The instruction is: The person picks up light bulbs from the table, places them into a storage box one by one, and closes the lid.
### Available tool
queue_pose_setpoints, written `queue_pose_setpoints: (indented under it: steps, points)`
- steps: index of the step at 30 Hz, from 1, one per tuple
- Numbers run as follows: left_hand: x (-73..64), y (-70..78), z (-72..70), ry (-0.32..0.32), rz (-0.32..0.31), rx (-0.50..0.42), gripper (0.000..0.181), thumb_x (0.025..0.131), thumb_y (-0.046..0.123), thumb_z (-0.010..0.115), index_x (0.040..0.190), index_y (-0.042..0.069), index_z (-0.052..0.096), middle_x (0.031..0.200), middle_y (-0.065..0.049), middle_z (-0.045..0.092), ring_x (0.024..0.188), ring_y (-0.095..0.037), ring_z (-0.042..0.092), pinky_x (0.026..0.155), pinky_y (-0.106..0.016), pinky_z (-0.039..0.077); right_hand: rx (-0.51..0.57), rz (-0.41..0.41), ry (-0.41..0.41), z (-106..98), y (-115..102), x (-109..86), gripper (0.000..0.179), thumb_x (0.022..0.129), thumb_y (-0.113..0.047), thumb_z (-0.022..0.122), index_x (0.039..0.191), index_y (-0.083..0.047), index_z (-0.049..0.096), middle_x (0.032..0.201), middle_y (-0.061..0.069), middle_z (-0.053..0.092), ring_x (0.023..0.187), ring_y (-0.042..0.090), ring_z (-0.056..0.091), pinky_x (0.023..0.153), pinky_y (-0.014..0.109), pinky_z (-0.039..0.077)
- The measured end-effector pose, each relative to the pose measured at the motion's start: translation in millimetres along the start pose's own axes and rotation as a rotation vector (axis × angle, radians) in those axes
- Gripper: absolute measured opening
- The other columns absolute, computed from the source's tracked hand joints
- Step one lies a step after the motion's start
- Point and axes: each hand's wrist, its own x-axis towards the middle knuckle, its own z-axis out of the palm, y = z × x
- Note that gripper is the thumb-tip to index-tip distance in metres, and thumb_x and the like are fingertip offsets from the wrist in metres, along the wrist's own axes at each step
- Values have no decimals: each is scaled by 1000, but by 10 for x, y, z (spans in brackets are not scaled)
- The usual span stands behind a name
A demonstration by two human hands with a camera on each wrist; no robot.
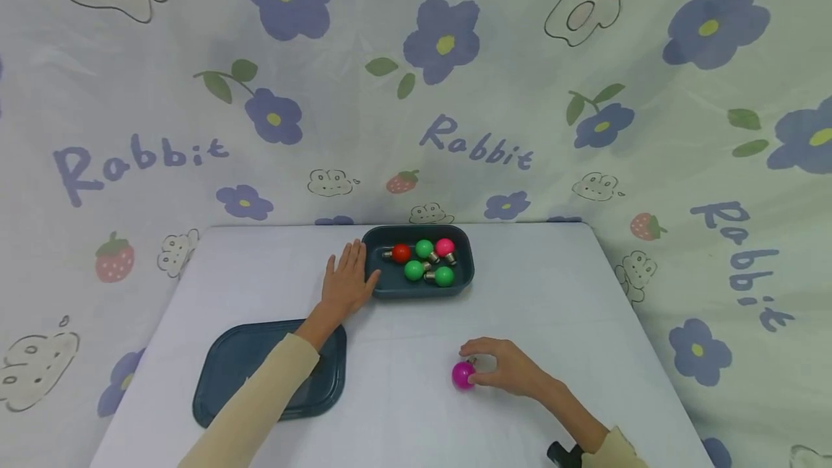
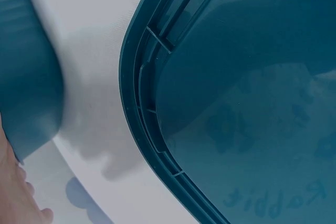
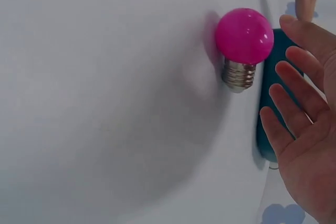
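Observation:
A magenta light bulb with a silver screw base lies on the white table. My right hand is beside it, thumb and fingers spread around it; in the right wrist view a gap shows between the fingers and the bulb. Farther back stands a dark teal container holding several bulbs: a red bulb, a pink bulb and green bulbs. At its left end rests my left hand, fingers extended and thumb by the near rim.
A dark teal lid-like tray lies at the table's left, beneath my left forearm; its ridged rim shows in the left wrist view. A patterned cloth with flowers and "Rabbit" lettering rises behind and beside the table.

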Motion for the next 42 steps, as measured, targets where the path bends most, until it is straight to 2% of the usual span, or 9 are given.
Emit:
queue_pose_setpoints:
  steps: [8,13,18,23,30,34,42]
  points:
    - [-6,1,-4,0,6,7,77,106,47,36,158,-2,10,165,-19,7,151,-34,5,118,-56,3,-65,11,-28,85,36,16,43,85,-24,81,125,-15,69,127,-1,66,121,21,59,101,45,47]
    - [-7,-1,-1,8,10,12,76,106,47,36,158,-3,10,165,-19,8,151,-34,5,118,-57,4,-62,4,-33,124,46,32,43,85,-21,81,125,-15,68,126,-2,66,120,20,59,101,43,48]
    - [-5,-5,2,6,11,13,77,106,47,35,158,-3,10,165,-19,7,151,-34,5,118,-56,5,-39,3,-44,166,69,49,43,86,-26,80,126,-16,67,125,-5,66,119,18,59,99,39,49]
    - [-3,1,1,5,10,8,76,106,47,36,158,-2,10,165,-19,7,151,-34,5,118,-56,4,-31,-30,-22,182,105,58,45,86,-24,81,126,-11,67,123,-2,67,112,14,62,95,35,51]
    - [-8,7,-8,11,11,17,76,106,48,35,158,-2,10,165,-18,8,151,-34,6,118,-56,5,-92,25,7,165,144,101,45,84,-23,82,125,-9,68,120,1,69,110,15,64,94,36,52]
    - [-15,8,-7,22,16,20,76,106,47,36,158,-3,12,165,-19,9,151,-35,7,118,-57,7,-55,43,33,119,120,131,45,84,-22,82,124,-8,69,121,3,70,113,20,63,94,40,52]
    - [-10,12,5,23,12,27,76,106,48,36,158,-2,11,165,-19,8,151,-34,7,118,-57,9,-3,36,82,-15,0,264,44,86,-19,81,127,-6,68,123,5,69,113,25,63,90,42,55]
